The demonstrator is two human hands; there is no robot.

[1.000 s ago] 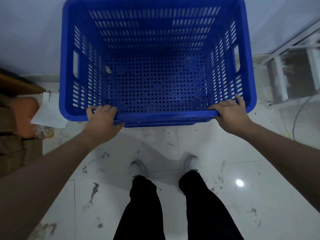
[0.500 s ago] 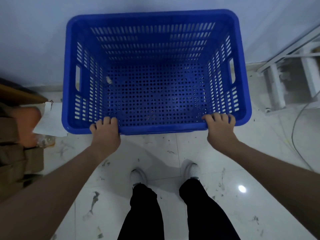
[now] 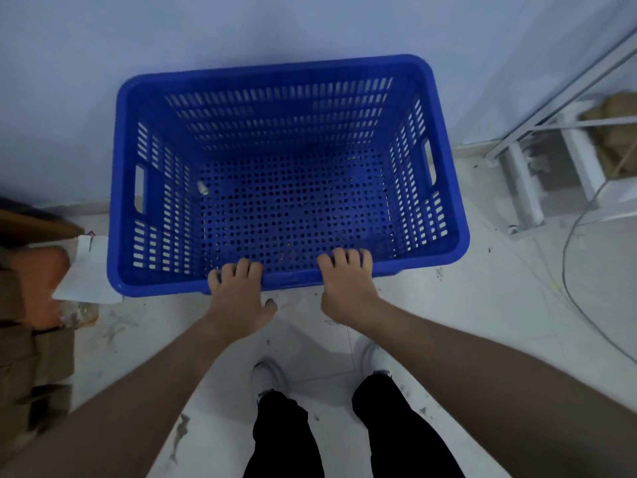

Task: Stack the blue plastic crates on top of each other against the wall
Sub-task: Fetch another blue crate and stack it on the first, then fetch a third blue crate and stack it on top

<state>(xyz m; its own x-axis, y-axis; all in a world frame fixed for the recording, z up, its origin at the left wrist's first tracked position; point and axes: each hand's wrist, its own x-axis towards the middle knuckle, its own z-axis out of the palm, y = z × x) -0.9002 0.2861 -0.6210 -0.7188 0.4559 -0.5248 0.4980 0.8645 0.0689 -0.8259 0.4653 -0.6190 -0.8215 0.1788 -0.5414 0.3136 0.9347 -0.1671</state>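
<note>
One blue plastic crate (image 3: 444,174) with slotted walls and a perforated floor sits upright with its far side against the pale wall. A small light object (image 3: 202,188) lies on the crate's floor near the left wall. My left hand (image 3: 238,291) and my right hand (image 3: 346,281) both rest on the near rim, fingers curled over its edge, close together near the middle. A second crate edge seems to show just under the near rim, but I cannot tell for sure.
Brown cardboard boxes (image 3: 34,339) and a white paper (image 3: 91,270) stand at the left. A white metal frame (image 3: 531,181) and a grey cable (image 3: 572,270) are at the right. My shoes (image 3: 269,374) stand on the scuffed white tile floor.
The crate has dropped lower and away from me toward the wall. Both hands slid along the near rim from its corners toward the middle.
</note>
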